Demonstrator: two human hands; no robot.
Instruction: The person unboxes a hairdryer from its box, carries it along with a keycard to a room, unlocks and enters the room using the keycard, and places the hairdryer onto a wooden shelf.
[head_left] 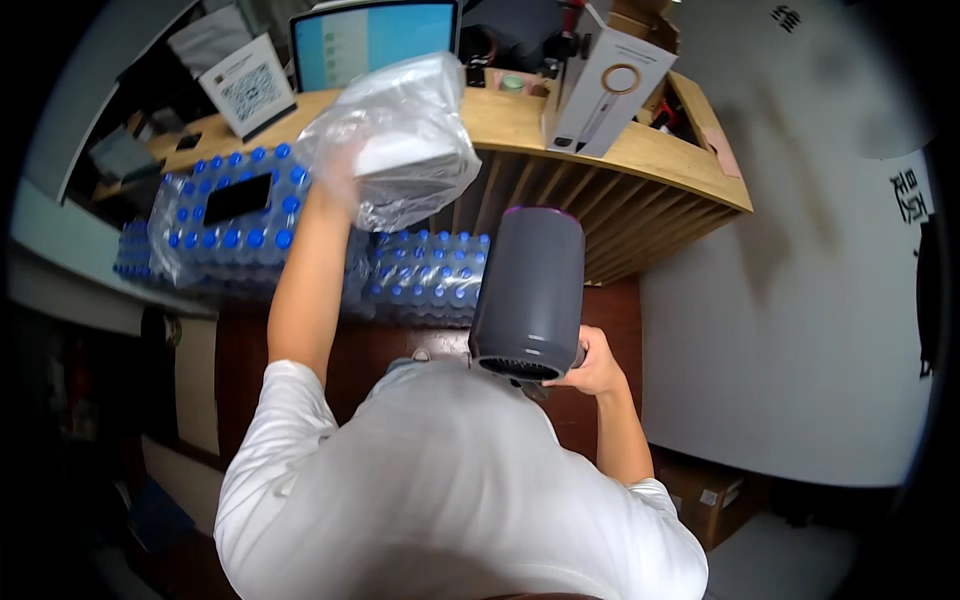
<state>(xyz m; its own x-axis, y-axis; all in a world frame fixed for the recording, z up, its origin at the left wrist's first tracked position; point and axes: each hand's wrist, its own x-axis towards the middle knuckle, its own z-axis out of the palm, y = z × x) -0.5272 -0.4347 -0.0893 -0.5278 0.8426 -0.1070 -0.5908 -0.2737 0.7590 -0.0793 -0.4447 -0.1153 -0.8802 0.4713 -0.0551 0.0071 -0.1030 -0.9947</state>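
Stretched out toward the wooden counter, my left hand (338, 172) is at the near left side of a clear plastic bag (415, 190) with a white item inside; its fingers are blurred and partly hidden by the plastic. A dark grey cylindrical device (530, 285) with a grille at its near end is held upright in front of my body. My right hand (594, 362) is closed around its lower right side, and part of the fingers is hidden behind it.
On the counter (690, 180) stand a monitor (375, 45), a QR-code sign (250, 88) and a tall white box (612, 90). Packs of blue-capped bottles (425, 268) sit below, a black phone (238, 199) on one pack. A white wall (780, 300) rises at the right.
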